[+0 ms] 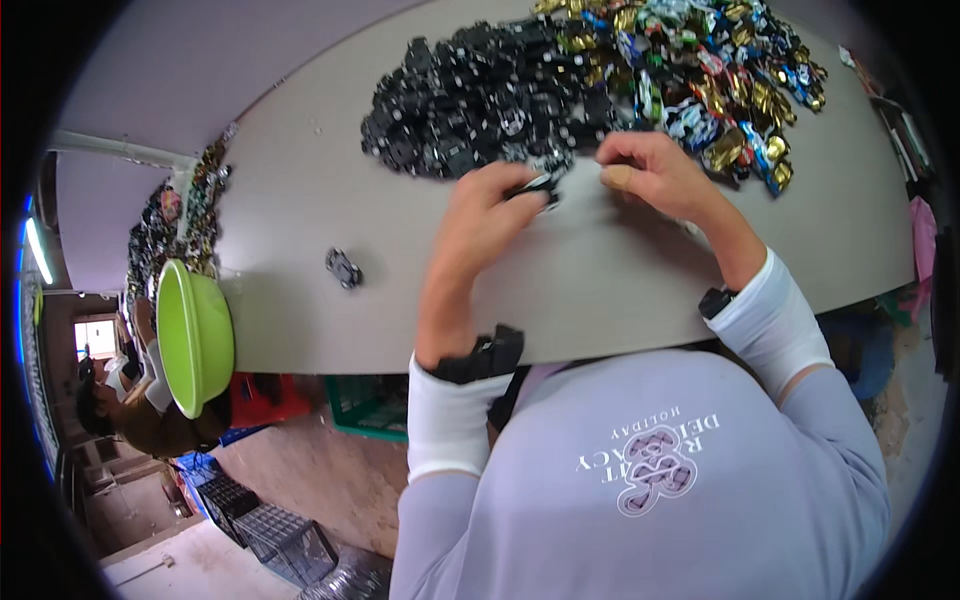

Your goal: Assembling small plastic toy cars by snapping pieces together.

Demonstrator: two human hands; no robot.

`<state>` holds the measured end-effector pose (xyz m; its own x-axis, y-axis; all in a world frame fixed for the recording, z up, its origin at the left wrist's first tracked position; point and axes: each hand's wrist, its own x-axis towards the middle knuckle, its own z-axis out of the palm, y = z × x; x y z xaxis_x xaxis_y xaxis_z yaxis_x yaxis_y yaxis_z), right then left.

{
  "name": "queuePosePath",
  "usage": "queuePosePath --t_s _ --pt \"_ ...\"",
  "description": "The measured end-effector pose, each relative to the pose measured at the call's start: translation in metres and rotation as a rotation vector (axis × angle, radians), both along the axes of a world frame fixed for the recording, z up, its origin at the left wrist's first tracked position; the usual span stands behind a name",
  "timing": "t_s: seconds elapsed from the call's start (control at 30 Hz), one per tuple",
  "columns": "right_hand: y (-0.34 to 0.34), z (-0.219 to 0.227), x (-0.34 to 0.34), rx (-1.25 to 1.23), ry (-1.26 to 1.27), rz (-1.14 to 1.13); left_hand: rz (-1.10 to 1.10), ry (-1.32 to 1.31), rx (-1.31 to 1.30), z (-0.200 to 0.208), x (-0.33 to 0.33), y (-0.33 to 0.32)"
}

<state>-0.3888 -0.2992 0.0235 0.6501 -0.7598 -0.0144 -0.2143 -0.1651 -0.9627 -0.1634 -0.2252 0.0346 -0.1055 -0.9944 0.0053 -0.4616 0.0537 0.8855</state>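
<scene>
My left hand [478, 225] is closed in a pinch on a small black plastic part [540, 188], which looks like a toy car chassis. My right hand [655, 178] is a little to the right and apart from it. Its thumb and fingers are pressed together, somewhat blurred, and whatever they hold cannot be made out. Just beyond my hands lies a heap of black plastic parts [450, 105] like the one in my left hand. It meets a heap of shiny, many-coloured toy car shells [720, 90] on the right.
A single black part [343, 268] lies apart on the grey table [300, 190]. At the table's left edge is a lime-green basin [205, 335], near a co-worker [150, 410] and another heap of parts [205, 205]. A green crate [365, 405] and grey crates [275, 535] stand below.
</scene>
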Motion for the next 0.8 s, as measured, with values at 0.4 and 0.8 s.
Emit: queuePosePath --t_s 0.4,0.8 --pt "-0.014 -0.005 -0.014 -0.390 0.086 -0.162 0.188 -0.444 -0.357 0.021 0.029 0.004" --pt "-0.021 -0.005 -0.024 -0.630 0.123 -0.030 0.028 -0.915 -0.308 0.006 -0.053 -0.036"
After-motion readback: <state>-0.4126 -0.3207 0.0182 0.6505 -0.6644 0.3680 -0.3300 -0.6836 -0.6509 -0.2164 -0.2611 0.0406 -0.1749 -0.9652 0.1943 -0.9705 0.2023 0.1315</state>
